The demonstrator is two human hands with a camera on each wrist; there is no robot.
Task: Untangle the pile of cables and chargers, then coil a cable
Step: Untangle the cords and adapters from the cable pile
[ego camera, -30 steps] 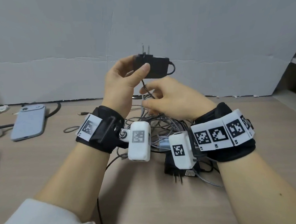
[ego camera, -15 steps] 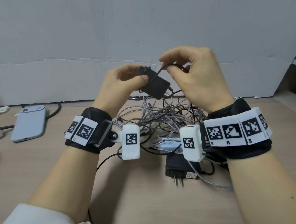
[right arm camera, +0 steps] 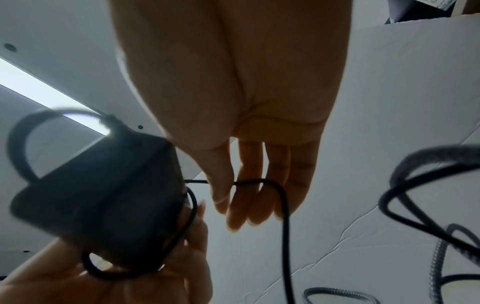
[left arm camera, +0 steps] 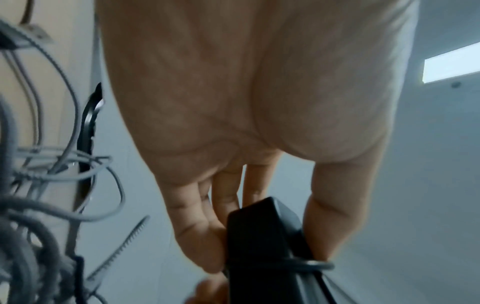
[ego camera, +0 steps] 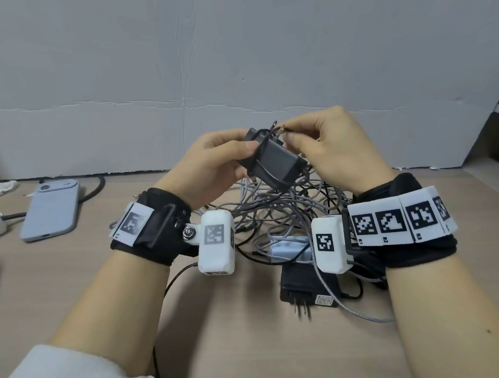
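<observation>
Hands above pile (ego camera: 273,216) | L hand (ego camera: 211,162) grips charger (ego camera: 275,161) | R hand (ego camera: 336,151) pinches black cable (right arm camera: 259,182) (wrapped round it)

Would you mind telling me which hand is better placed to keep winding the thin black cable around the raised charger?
The right hand, probably: it already pinches the thin black cable near the prongs, while the left hand grips the black charger.

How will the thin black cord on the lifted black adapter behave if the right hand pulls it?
Likely floppy: the thin black cord droops in a loose loop below the right hand pinching it. It may snag, since it wraps the boxy black plastic adapter the left hand grips. It probably drags the tangled grey braided cables underneath.
</observation>
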